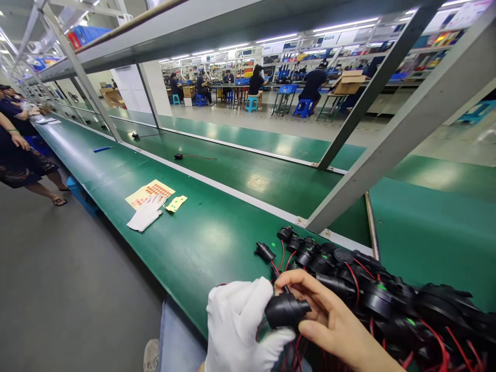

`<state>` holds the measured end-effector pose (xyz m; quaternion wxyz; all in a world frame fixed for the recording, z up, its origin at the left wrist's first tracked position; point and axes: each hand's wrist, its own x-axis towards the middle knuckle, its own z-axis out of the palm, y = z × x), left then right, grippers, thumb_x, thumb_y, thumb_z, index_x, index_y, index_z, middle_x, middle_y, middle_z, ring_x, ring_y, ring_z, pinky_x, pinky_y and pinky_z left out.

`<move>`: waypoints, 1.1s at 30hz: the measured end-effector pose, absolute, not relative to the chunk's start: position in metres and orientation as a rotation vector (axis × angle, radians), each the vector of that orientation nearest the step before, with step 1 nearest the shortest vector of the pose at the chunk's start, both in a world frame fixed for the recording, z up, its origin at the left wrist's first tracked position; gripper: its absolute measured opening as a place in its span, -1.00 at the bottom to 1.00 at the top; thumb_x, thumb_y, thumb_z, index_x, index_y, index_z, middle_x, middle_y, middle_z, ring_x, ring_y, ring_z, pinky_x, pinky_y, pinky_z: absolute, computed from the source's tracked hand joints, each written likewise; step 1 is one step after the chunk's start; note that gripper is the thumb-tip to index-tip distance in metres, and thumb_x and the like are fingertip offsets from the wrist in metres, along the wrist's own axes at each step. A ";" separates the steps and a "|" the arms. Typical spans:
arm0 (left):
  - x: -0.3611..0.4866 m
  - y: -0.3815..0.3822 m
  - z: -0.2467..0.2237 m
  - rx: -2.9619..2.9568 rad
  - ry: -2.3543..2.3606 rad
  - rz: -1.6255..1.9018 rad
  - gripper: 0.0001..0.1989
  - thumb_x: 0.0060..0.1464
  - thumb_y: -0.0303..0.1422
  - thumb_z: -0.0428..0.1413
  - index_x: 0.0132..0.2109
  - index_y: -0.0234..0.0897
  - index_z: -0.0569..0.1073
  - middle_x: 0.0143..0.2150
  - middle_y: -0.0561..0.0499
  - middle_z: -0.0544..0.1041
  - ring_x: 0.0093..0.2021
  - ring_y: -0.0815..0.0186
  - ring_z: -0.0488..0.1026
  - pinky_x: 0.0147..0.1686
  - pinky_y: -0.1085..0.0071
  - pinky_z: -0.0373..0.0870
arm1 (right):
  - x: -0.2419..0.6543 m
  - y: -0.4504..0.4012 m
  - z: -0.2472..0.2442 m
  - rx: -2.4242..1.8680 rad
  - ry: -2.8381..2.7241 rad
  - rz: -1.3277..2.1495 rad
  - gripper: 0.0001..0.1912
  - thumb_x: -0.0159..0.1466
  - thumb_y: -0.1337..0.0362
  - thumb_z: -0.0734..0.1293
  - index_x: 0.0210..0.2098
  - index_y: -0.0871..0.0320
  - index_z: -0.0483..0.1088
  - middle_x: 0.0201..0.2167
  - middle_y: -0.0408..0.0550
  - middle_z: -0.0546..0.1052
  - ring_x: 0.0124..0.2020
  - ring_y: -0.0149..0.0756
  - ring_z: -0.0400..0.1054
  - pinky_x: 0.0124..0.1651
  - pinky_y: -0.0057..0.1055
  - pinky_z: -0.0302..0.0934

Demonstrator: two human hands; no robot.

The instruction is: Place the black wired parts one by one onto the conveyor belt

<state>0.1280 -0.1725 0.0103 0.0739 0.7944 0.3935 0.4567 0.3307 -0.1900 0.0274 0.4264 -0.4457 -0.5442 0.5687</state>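
My left hand [238,320], in a white glove, has its fingers closed round one side of a black cylindrical part [284,311] that resembles a small pump with a short spout. From the other side my bare right hand [329,315] pinches the same part between thumb and fingers. Red and black wires hang below it, partly hidden by the hands. Just beyond my hands, a similar black part [265,251] with a red wire lies on the green bench. A large pile of such parts [377,299], some with green dot stickers, fills the bench to the right.
A white glove [145,214] overlaps a sheet of red dot stickers [155,187], beside a sheet of green ones [176,203]. A blue pen [104,149] lies farther off. Two wired parts rest on the central belt [232,165]. Metal posts [341,88] carry an overhead shelf. People stand at left.
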 end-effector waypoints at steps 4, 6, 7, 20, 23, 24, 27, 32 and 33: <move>0.126 -0.171 0.016 2.352 1.119 1.222 -0.41 0.10 -0.19 0.29 0.26 -0.05 0.40 -0.12 -0.11 0.70 -0.16 0.06 0.61 -0.17 0.23 0.40 | 0.324 -0.185 0.028 -1.085 -1.202 1.566 -0.39 0.09 -0.26 0.45 -0.15 0.10 0.37 -0.35 -0.14 0.40 -0.42 -0.35 0.33 -0.36 -0.46 0.27; 0.127 -0.172 0.019 2.196 1.134 1.143 -0.53 0.07 -0.15 0.30 0.13 -0.09 0.53 -0.18 -0.11 0.70 -0.22 0.08 0.61 -0.21 0.24 0.42 | 0.320 -0.184 0.027 -1.081 -1.150 1.622 -0.34 0.03 -0.33 0.45 -0.23 0.11 0.33 -0.43 -0.19 0.35 -0.51 -0.42 0.25 -0.43 -0.50 0.19; 0.128 -0.172 0.020 2.048 1.159 1.106 -0.57 0.03 -0.11 0.32 0.04 -0.12 0.59 -0.21 -0.10 0.70 -0.25 0.09 0.60 -0.23 0.26 0.43 | 0.319 -0.184 0.027 -1.071 -1.127 1.647 -0.32 0.01 -0.35 0.45 -0.25 0.11 0.31 -0.46 -0.22 0.33 -0.53 -0.44 0.22 -0.45 -0.51 0.16; 0.154 -0.168 0.004 0.247 0.417 0.449 -0.29 0.09 0.28 0.01 -0.35 -0.40 0.51 -0.72 0.17 0.32 -0.84 0.57 0.10 -0.82 0.55 -0.15 | 0.310 -0.183 0.033 -1.139 -1.123 1.517 -0.45 0.15 -0.20 0.46 -0.11 0.07 0.37 -0.32 -0.12 0.42 -0.31 -0.31 0.37 -0.23 -0.40 0.34; 0.162 -0.172 0.009 0.263 0.431 0.484 -0.34 0.05 0.26 0.07 -0.40 -0.34 0.49 -0.72 0.16 0.31 -0.79 0.52 0.15 -0.75 0.55 0.00 | 0.301 -0.185 0.035 -1.182 -1.168 1.508 -0.44 0.15 -0.23 0.44 -0.11 0.07 0.42 -0.23 -0.03 0.51 -0.15 -0.18 0.45 -0.03 -0.25 0.39; 0.164 -0.173 0.011 0.328 0.454 0.536 -0.34 0.04 0.27 0.07 -0.38 -0.32 0.51 -0.68 0.12 0.36 -0.73 0.47 0.24 -0.69 0.53 0.11 | 0.299 -0.186 0.035 -1.201 -1.180 1.496 -0.42 0.14 -0.26 0.43 -0.11 0.07 0.44 -0.20 0.00 0.53 -0.12 -0.15 0.47 0.01 -0.22 0.40; 0.162 -0.173 0.010 0.569 0.505 0.653 -0.25 0.07 0.32 -0.07 -0.28 -0.32 0.55 -0.48 -0.06 0.56 -0.46 0.25 0.52 -0.41 0.37 0.43 | 0.298 -0.186 0.042 -1.327 -1.246 1.354 -0.40 0.16 -0.30 0.37 -0.16 0.10 0.48 -0.22 0.03 0.58 -0.12 -0.09 0.50 -0.04 -0.21 0.45; 0.126 -0.143 -0.011 1.285 1.081 1.001 -0.53 0.33 -0.03 -0.07 0.11 -0.27 0.46 0.13 -0.18 0.54 0.17 0.13 0.44 0.28 0.09 0.22 | 0.335 -0.133 0.123 -1.480 -1.639 0.180 -0.64 0.36 -0.01 0.29 -0.08 0.12 0.50 -0.21 0.00 0.60 -0.30 -0.23 0.47 -0.25 -0.34 0.38; 0.119 -0.134 -0.018 1.420 1.281 1.067 -0.56 0.34 -0.10 -0.07 0.15 -0.27 0.43 0.19 -0.21 0.49 0.22 0.11 0.39 0.30 0.04 0.19 | 0.344 -0.112 0.146 -1.493 -1.620 -0.203 -0.60 0.37 0.03 0.28 0.01 0.19 0.48 -0.12 0.06 0.58 -0.23 -0.21 0.47 -0.12 -0.29 0.35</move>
